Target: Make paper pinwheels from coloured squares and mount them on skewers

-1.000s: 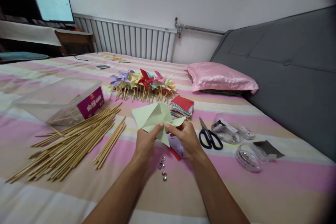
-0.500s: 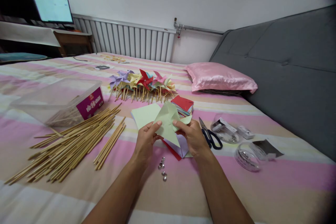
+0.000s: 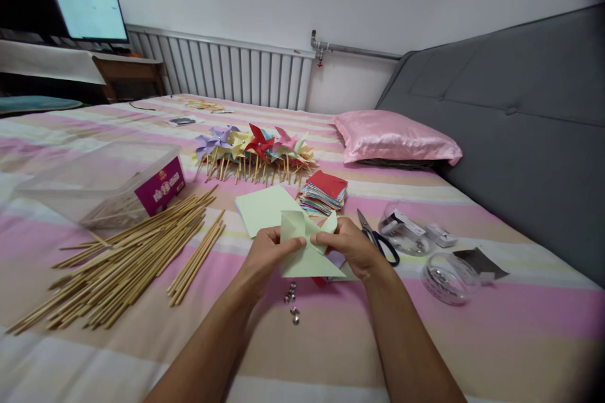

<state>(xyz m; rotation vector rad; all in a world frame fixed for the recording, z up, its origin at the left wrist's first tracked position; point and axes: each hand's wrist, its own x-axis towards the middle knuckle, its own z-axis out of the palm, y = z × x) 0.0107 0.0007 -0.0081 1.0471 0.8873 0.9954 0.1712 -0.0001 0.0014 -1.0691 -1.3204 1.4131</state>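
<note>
Pinching a pale green paper square (image 3: 307, 252) that is partly folded into pinwheel flaps, the left hand (image 3: 267, 255) and the right hand (image 3: 352, 245) meet over the middle of the striped pink bedspread (image 3: 496, 340); both hands are closed on the paper, thumbs and fingertips gripping its folded corners from either side, and the sheet hangs tilted just above the bed. Under the right hand lie a few more cut sheets, red and lilac, mostly hidden. Just behind the held piece a flat green sheet (image 3: 259, 209) rests on the cover, and beside it, toward the right, sits a stack of coloured paper squares (image 3: 325, 192) with red on top. Below the hands a few small metal pins (image 3: 291, 303) lie on the cloth. Black-handled scissors (image 3: 378, 238) lie just right of the right hand, and beyond them are clear plastic tubs (image 3: 447, 277), one on its side. To the left a big spread of bamboo sticks (image 3: 127, 258) fans across the bed, near a clear plastic box (image 3: 108, 179) with a purple label. Farther back a row of finished pinwheels (image 3: 258, 148) on sticks lies in purple, yellow, red and pink. A pink pillow (image 3: 394, 138) lies against the grey headboard (image 3: 520, 113) at the right, and a white radiator (image 3: 227, 69) runs along the wall.
</note>
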